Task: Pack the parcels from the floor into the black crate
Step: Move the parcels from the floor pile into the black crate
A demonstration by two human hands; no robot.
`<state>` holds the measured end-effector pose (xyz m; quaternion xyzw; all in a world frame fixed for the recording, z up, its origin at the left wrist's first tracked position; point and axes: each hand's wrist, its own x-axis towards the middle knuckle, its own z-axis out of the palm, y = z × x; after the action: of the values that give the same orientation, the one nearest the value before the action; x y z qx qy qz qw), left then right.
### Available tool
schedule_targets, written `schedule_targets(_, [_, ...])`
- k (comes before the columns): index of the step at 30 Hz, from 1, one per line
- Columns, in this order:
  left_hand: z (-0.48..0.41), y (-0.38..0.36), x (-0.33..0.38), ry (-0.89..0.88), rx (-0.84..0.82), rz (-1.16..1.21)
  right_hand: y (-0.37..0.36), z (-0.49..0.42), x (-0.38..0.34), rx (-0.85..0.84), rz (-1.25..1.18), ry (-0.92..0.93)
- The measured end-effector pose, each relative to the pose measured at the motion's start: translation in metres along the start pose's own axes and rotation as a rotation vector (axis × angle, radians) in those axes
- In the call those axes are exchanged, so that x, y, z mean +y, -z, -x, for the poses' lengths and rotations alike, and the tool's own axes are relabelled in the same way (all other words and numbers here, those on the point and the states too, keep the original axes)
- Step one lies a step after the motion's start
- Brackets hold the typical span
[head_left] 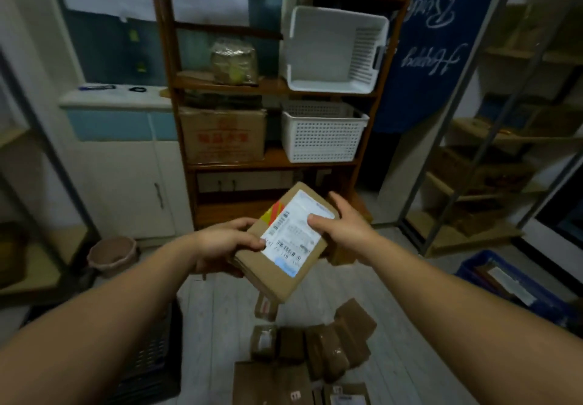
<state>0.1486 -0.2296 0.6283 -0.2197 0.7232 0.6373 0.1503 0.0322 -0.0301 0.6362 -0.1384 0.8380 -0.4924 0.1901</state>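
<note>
Gripping flat cardboard parcel mid-air w/ both: left hand curled round 9 o'clock edge, right hand at 3 o'clock, thumbs on label. Should handle light, stiff; edges best. Black crate, seemingly, at 7 o'clock; dim.

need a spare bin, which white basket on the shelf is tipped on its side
The upper white basket: its open mouth faces the room, while the lower white basket stands upright, mouth up.
</note>
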Motion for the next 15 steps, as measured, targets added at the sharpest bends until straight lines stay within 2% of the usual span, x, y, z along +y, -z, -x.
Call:
schedule_targets(2, [0.017,0.035,0.000,0.013,0.016,-0.001,-0.022,0.001,-0.026,-0.099,0.018,0.012])
schedule_targets(4, [0.032,0.074,-0.004,-0.022,0.119,0.067,-0.055,-0.003,-0.051,-0.087,0.038,0.044])
schedule_targets(8, [0.055,0.165,-0.037,-0.132,0.515,0.359,-0.155,-0.017,-0.102,-0.031,-0.050,0.046])
schedule_targets(10, [0.072,0.214,-0.058,-0.121,0.639,0.392,-0.214,-0.021,-0.128,-0.045,-0.072,0.030])
schedule_targets(15, [0.128,0.320,-0.104,-0.080,0.616,0.308,-0.343,-0.017,-0.175,-0.153,-0.060,0.058])
